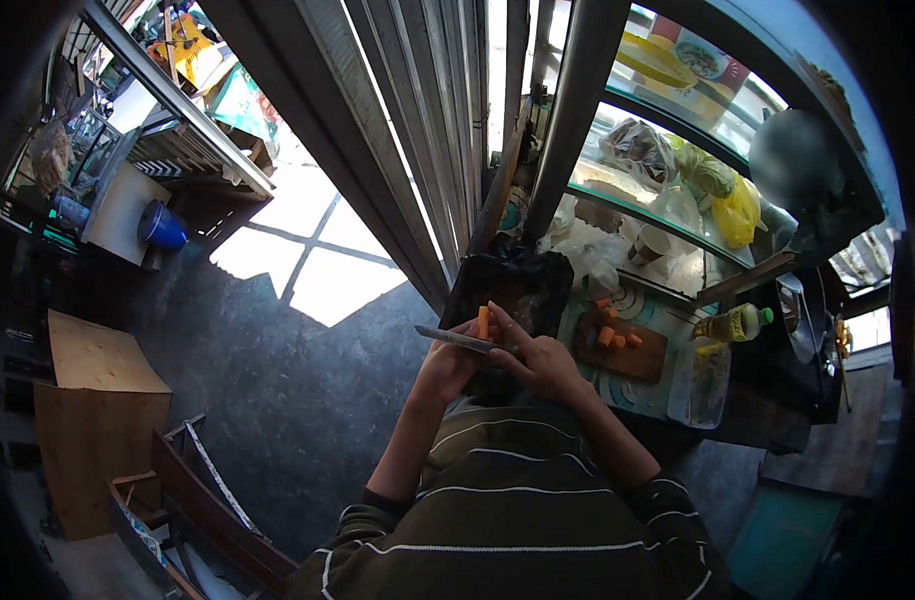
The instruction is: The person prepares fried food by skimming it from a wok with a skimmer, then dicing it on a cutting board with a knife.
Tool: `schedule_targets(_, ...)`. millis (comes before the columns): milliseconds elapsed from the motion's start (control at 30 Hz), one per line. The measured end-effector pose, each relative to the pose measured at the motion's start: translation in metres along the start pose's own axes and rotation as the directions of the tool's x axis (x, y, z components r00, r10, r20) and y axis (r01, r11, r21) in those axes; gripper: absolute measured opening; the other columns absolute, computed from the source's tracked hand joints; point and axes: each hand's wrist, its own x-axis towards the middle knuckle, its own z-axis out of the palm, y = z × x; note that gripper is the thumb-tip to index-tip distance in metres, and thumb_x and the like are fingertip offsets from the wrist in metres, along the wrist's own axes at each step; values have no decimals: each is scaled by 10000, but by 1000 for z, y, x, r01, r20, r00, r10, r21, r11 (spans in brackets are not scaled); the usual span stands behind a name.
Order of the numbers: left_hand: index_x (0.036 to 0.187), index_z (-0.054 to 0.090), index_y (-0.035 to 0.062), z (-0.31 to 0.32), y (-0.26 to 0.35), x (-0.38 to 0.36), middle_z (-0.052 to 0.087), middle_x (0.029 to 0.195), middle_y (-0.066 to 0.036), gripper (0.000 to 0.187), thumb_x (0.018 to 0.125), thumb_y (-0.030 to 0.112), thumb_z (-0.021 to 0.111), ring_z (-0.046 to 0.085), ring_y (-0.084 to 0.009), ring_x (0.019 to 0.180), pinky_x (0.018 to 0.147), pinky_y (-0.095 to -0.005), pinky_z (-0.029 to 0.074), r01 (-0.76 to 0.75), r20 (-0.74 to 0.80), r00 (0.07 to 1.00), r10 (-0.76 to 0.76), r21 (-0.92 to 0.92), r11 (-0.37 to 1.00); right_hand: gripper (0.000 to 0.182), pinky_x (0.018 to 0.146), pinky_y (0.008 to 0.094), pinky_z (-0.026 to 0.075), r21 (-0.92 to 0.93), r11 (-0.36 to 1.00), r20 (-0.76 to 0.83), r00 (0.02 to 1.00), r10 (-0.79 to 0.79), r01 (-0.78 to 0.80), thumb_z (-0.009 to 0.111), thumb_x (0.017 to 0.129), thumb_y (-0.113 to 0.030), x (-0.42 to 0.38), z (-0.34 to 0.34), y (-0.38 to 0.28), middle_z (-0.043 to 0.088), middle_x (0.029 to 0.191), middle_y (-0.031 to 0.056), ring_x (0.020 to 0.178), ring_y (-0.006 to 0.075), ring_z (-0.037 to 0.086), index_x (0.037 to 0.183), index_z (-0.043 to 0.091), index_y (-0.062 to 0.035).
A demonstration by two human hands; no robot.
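Observation:
My left hand [450, 366] pinches a small stick of orange carrot [484, 320], which stands upright between the fingertips. In my right hand [548, 368] is a knife [456, 338], its blade pointing left across the left fingers, just below the carrot; the handle is mostly hidden by the hand. Both hands are close together over the near part of a black plastic-lined bin [468, 288]. To the right, several orange carrot pieces [610, 338] lie on a brown wooden cutting board [646, 356].
Right of the board are a clear plastic container [700, 392] and a bottle with a green cap [736, 323]. A glass-shelved cabinet with bags stands behind, holding a yellow bag [738, 214]. A cardboard-coloured box [103, 440] and a blue bucket [162, 225] are at left.

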Motion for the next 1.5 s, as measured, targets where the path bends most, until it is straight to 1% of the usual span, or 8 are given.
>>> schedule_targets(67,1115,488,-31,2,1,0,582,971,-103,342,874,212,484,591,-160,841,747,-280,482,7,12,1000,-7,-14,1000,618,532,435,419,-108,994,-40,999,-6,2,379,854,-482,0,0,-1,530,548,186,553,380,551,1361,138,-226)
schedule_targets(267,1112,468,-38,1,-1,2,581,962,-101,365,882,245,468,597,-164,816,734,-289,496,-12,12,1000,12,37,999,620,514,440,414,-153,988,-46,999,5,-12,381,851,-489,1,-1,-2,531,557,189,543,381,547,1360,135,-236)
schedule_targets(800,1135,462,-47,0,-3,2,573,949,-87,347,891,199,456,582,-134,820,729,-257,489,-34,-10,999,34,69,997,612,499,437,419,-208,978,-28,999,27,-32,380,852,-491,-1,-1,-1,518,529,174,525,372,547,1359,126,-261)
schedule_targets(1067,1143,463,-48,3,-3,2,568,966,-78,357,884,197,472,574,-130,841,752,-261,476,-20,38,999,19,37,999,625,455,416,416,-249,968,-143,988,-62,25,418,840,-472,0,8,5,512,510,147,494,351,545,1357,136,-262)
schedule_targets(1133,1134,470,-46,4,-4,2,566,971,-78,350,882,197,476,574,-133,849,757,-264,475,-20,43,999,21,-25,1000,622,452,415,417,-259,966,-154,986,-64,23,422,839,-468,1,10,5,517,515,145,494,349,546,1355,143,-261)
schedule_targets(1300,1098,482,-28,10,-3,0,564,963,-81,293,883,171,462,571,-145,853,768,-273,475,-29,17,999,29,11,1000,608,450,412,421,-273,962,-180,982,-56,4,437,837,-452,2,12,3,530,531,140,495,344,548,1348,168,-262)
schedule_targets(1367,1091,491,-24,11,-6,0,568,961,-83,280,879,158,467,569,-148,856,769,-277,473,-35,14,999,35,7,999,595,453,411,425,-214,976,-269,959,-95,37,445,837,-436,5,17,6,535,540,140,499,342,552,1343,185,-263)
schedule_targets(1500,1075,512,-22,5,-10,-1,580,952,-90,266,859,132,500,575,-158,860,754,-281,475,-62,20,998,62,-24,998,584,469,415,431,-248,967,-226,968,-109,51,442,843,-421,8,5,3,537,547,147,514,344,558,1344,184,-266)
